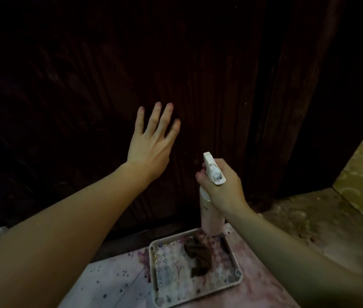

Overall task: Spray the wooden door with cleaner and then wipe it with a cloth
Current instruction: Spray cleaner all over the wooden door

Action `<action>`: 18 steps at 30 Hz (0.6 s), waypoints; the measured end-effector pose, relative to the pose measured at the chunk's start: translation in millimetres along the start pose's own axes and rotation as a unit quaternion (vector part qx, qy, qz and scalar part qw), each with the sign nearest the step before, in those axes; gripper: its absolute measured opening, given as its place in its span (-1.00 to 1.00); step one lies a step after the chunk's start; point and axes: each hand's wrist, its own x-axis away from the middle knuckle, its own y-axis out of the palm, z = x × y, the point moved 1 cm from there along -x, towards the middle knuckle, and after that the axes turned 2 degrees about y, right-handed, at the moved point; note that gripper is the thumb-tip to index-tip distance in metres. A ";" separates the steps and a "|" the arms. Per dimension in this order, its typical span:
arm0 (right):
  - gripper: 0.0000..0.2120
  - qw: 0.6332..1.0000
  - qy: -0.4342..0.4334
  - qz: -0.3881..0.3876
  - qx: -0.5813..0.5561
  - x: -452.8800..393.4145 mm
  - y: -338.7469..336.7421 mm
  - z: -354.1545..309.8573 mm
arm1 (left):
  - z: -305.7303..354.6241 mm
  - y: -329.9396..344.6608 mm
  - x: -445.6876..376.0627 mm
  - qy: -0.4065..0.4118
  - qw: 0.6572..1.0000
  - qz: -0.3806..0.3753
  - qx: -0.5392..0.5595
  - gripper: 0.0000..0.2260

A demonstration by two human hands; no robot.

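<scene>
**Ready to spray the door**

The right hand (222, 187) has its grip wrapped tight around the neck of the spray bottle (212, 210). The white nozzle points up at the dark wooden door (176, 63), which fills the view from 9 o'clock to 1 o'clock. The left hand (151, 143) is at 11 o'clock from the bottle, with its grip spread apart, fingers straight. I cannot tell if it touches the door.

The brown cloth (199, 256) lies in a white tray (152, 274) at 6 o'clock, on a pink flowery bench (262, 285).

This looks like the spraying step. Next, the fingers need to squeeze the trigger. The cloth comes later.
</scene>
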 end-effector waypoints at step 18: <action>-0.84 0.996 0.065 0.017 0.056 29.4 -30.9 120.8 | 90.9 47.1 12.8 0.048 0.995 -0.009 0.084 -0.33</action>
